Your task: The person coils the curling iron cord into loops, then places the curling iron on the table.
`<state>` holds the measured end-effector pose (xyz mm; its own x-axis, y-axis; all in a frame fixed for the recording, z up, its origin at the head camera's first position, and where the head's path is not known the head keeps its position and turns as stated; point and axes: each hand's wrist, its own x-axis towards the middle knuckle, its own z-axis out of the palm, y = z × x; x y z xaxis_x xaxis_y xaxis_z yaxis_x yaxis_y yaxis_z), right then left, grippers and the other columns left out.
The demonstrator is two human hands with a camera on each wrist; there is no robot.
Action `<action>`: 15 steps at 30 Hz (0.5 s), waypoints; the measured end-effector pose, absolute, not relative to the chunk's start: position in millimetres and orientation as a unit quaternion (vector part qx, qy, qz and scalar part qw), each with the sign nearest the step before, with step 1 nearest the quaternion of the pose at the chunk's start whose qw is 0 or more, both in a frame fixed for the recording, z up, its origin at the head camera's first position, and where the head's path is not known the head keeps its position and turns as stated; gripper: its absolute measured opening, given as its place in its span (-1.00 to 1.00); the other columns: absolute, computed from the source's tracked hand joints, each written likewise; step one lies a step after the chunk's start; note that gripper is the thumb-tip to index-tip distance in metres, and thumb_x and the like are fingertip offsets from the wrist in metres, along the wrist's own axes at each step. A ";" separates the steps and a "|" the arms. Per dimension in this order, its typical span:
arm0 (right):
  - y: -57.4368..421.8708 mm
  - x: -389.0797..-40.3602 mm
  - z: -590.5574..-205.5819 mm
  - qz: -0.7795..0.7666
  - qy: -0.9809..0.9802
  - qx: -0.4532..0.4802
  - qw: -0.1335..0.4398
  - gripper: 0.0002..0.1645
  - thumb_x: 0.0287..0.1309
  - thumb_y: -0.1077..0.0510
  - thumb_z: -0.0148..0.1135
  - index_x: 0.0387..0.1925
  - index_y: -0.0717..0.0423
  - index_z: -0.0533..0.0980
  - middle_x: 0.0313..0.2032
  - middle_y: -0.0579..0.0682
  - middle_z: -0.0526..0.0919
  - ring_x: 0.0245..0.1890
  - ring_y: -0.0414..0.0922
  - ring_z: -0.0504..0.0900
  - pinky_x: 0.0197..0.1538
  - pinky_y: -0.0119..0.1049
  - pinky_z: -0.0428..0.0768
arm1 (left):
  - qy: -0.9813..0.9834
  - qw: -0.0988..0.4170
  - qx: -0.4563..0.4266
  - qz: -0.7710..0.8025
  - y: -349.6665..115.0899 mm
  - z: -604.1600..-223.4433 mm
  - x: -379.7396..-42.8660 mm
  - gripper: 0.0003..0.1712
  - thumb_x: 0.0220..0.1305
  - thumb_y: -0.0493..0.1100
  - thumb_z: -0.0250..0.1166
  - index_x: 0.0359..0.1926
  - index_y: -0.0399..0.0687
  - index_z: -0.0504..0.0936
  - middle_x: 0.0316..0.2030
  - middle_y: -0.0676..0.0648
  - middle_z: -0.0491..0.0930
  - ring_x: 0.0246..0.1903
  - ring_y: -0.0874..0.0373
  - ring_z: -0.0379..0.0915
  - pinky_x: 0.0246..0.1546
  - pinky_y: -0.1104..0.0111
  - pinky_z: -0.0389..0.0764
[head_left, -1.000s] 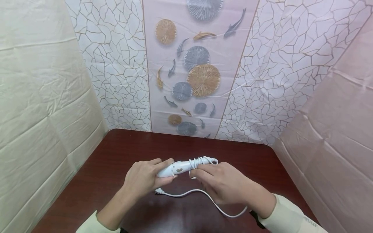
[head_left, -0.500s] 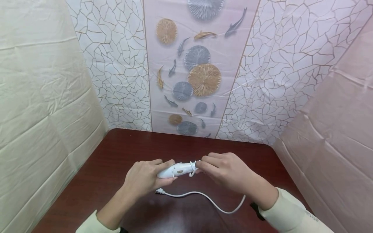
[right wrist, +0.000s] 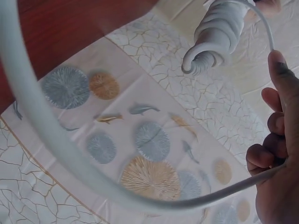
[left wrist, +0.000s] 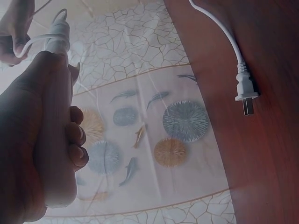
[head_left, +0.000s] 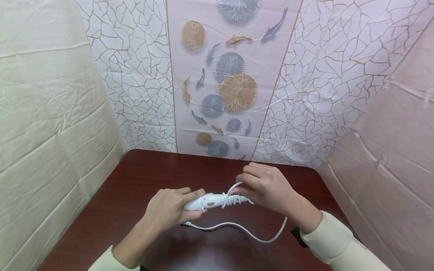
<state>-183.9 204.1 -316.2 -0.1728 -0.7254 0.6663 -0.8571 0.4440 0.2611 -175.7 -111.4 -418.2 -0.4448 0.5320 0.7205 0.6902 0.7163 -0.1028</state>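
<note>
My left hand (head_left: pixel 170 207) grips the thick end of a slim white handheld electric appliance (head_left: pixel 212 201), its exact kind unclear. A small gold-brown patch shows on its side. Several turns of white power cord (right wrist: pixel 219 28) wrap its narrower right end. Just above that end, my right hand (head_left: pixel 268 186) holds a stretch of the cord in curled fingers, and a piece arcs from it to the wrapped turns. The cord's free length hangs below the right hand and curves left to a two-pin plug (left wrist: pixel 246 88). In the head view the left hand partly hides this plug.
A dark red-brown table (head_left: pixel 159 169) lies beneath the hands. Behind it hangs a patterned cloth (head_left: pixel 230 124) with fish and round motifs. Cream cloth walls (head_left: pixel 61 124) close in the left and right sides.
My right hand has moved up from the wrapped end, drawing a length of cord away from it. The left hand stays nearly still. The loose cord's bend has risen a little.
</note>
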 end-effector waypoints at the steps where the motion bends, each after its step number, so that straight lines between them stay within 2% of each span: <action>1: 203.9 -185.0 -316.8 0.093 -0.761 0.522 0.374 -0.68 0.07 0.00 0.72 -0.28 0.03 0.70 -0.43 -0.17 0.56 -0.46 -0.19 0.52 -0.35 -0.29 0.56 | -0.844 0.381 -0.363 -0.103 -111.4 -418.3 -175.4 -0.42 0.03 0.32 0.66 0.09 0.38 0.82 -0.51 0.25 0.59 -0.69 0.35 0.20 -0.69 0.46 0.24; 9: 200.1 -189.7 -322.6 0.118 -0.778 0.514 0.341 -0.59 0.03 -0.10 0.77 -0.27 -0.03 0.70 -0.39 -0.19 0.56 -0.40 -0.21 0.49 -0.30 -0.34 0.54 | -0.839 0.374 -0.383 -0.096 -109.9 -421.4 -174.5 -0.39 0.00 0.33 0.67 0.10 0.38 0.83 -0.47 0.23 0.64 -0.69 0.31 0.29 -0.68 0.43 0.32; 15: 203.2 -195.6 -329.0 0.129 -0.801 0.488 0.321 -0.56 -0.08 -0.10 0.83 -0.30 -0.05 0.72 -0.36 -0.22 0.59 -0.36 -0.25 0.53 -0.28 -0.37 0.57 | -0.831 0.378 -0.398 -0.085 -109.7 -420.6 -172.9 -0.34 -0.02 0.35 0.69 0.13 0.36 0.85 -0.41 0.22 0.71 -0.67 0.27 0.40 -0.67 0.39 0.40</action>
<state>-195.6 203.2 -329.0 -0.3173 -0.6996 0.6402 -0.8656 0.4894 0.1058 -172.9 -109.7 -420.6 -0.3970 0.5973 0.6969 0.7263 0.6686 -0.1594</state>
